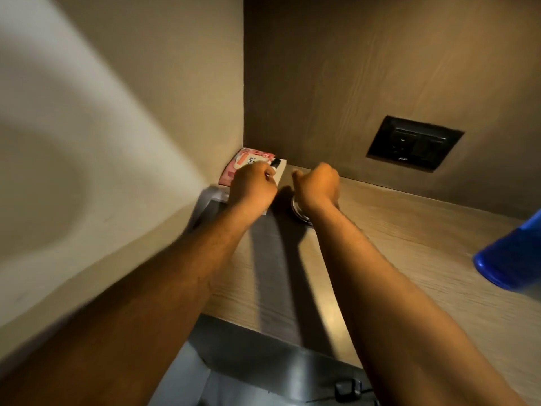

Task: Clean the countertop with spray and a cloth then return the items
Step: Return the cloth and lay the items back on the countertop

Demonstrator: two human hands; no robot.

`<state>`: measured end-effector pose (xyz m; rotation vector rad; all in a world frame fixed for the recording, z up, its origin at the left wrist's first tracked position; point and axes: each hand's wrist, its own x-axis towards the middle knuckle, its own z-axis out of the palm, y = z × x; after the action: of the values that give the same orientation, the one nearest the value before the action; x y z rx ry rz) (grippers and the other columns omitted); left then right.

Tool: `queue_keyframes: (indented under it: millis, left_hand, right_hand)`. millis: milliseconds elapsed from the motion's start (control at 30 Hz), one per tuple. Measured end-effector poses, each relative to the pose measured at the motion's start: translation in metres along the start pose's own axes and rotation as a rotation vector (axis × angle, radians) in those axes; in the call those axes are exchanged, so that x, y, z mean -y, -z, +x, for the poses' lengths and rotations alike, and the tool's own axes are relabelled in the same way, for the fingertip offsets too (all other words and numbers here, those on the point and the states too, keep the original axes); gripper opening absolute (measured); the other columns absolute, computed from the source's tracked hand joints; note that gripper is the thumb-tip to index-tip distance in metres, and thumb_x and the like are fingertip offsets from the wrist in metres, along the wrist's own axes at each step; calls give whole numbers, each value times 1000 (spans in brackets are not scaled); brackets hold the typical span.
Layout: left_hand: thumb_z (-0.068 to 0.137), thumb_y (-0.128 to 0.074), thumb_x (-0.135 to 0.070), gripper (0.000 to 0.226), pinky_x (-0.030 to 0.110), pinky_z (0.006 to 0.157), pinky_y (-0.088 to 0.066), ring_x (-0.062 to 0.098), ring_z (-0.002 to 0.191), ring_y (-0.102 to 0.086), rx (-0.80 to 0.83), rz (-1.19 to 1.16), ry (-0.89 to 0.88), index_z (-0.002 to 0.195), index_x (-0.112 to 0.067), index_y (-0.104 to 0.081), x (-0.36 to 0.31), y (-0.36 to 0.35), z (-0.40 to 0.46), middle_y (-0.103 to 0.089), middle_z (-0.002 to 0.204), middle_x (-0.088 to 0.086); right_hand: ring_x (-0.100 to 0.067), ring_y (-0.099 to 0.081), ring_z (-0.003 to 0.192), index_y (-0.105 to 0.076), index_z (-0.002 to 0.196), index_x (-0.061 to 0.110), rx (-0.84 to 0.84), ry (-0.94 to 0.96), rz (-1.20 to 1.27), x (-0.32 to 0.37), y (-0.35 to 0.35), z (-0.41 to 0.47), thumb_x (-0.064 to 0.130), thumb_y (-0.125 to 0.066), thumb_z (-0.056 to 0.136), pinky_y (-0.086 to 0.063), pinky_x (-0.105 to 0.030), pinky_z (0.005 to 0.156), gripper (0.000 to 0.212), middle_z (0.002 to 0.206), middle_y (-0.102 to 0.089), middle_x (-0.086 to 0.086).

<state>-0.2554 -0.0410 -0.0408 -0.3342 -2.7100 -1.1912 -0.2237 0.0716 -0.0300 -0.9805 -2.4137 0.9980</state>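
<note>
My left hand reaches into the back left corner of the wooden countertop. Its fingers are closed on a small black object, too small to identify. Under it lies a pink printed packet on a white box or book. My right hand hovers just to the right, fingers curled into a loose fist with nothing visible in it. A round shiny metal object sits on the counter under my right wrist, partly hidden. A blue bottle shows at the right edge, blurred. No cloth is in view.
A black wall socket is set in the wooden back panel to the right of my hands. A pale wall closes the left side. Below the counter's front edge, a small dark object lies on the floor.
</note>
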Motion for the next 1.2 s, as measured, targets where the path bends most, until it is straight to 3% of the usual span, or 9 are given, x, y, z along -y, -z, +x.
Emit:
queue_keyframes:
  millis: [67, 167, 333, 600, 767, 900, 967, 1033, 1200]
  left_hand:
    - [84, -57, -13, 17, 25, 70, -41, 26, 96, -64, -62, 34, 1, 93, -19, -70, 3, 16, 13, -71, 106, 5]
    - [84, -60, -24, 30, 30, 71, -41, 30, 104, -63, -9, 245, 21, 113, -19, -66, 13, 28, 32, -67, 117, 8]
    - [94, -50, -20, 42, 34, 105, -37, 31, 126, -49, 200, 215, 77, 136, -15, -50, 35, 13, 48, -50, 141, 14]
    - [79, -70, -43, 60, 40, 96, -44, 36, 117, -55, 167, 271, 167, 127, -12, -53, 28, 0, 65, -59, 129, 17]
    - [64, -82, -42, 63, 33, 69, -48, 31, 100, -66, 81, 220, 295, 116, -13, -60, 21, 0, 58, -68, 116, 11]
    - [62, -74, -59, 72, 36, 67, -58, 28, 85, -70, 52, 58, 315, 118, -19, -56, 7, 3, 41, -69, 110, 9]
    - [61, -73, -58, 72, 25, 56, -50, 24, 92, -67, -15, -47, 269, 120, -21, -53, -11, 3, 25, -67, 114, 5]
    - [56, -73, -55, 70, 21, 55, -42, 17, 91, -63, -32, -163, 176, 116, -24, -54, -34, -5, -3, -66, 111, -2]
    - [51, -74, -50, 73, 33, 73, -51, 22, 91, -61, 381, -157, -200, 116, -20, -56, -92, -65, -97, -65, 110, 3]
  right_hand:
    - [-35, -66, 95, -69, 98, 4, 89, 48, 35, 22, -16, 1, 30, -65, 87, -43, -33, 66, 28, 106, -69, -17]
    - [-33, -67, 98, -70, 101, 7, 227, 104, 4, 32, -40, -1, 14, -66, 85, -45, -32, 67, 18, 106, -71, -15]
    - [-27, -67, 99, -66, 111, 12, 341, 130, -106, 34, -69, -3, 26, -64, 88, -52, -33, 76, 28, 111, -70, -11]
    - [-26, -66, 87, -67, 101, 12, 331, 63, -109, 34, -72, -12, 23, -60, 91, -48, -33, 64, 16, 105, -70, -10]
    - [-30, -69, 87, -71, 94, 9, 201, 29, -54, 4, -18, -26, 37, -74, 75, -52, -32, 67, 34, 95, -72, -12]
    - [-22, -52, 55, -64, 67, 9, -53, -57, -42, -68, 76, -49, 42, -70, 74, -28, -25, 40, 35, 56, -56, -3]
    - [-16, -48, 49, -60, 61, 10, -148, -138, -39, -121, 119, -73, 39, -69, 77, -29, -26, 36, 34, 50, -51, 3]
    - [-7, -53, 48, -64, 65, 13, -211, -262, -6, -173, 156, -101, 35, -70, 78, -29, -14, 34, 26, 56, -60, 4]
    - [-7, -45, 52, -60, 63, 15, -358, -391, -117, -240, 194, -127, 31, -69, 76, -28, -20, 48, 22, 59, -57, 4]
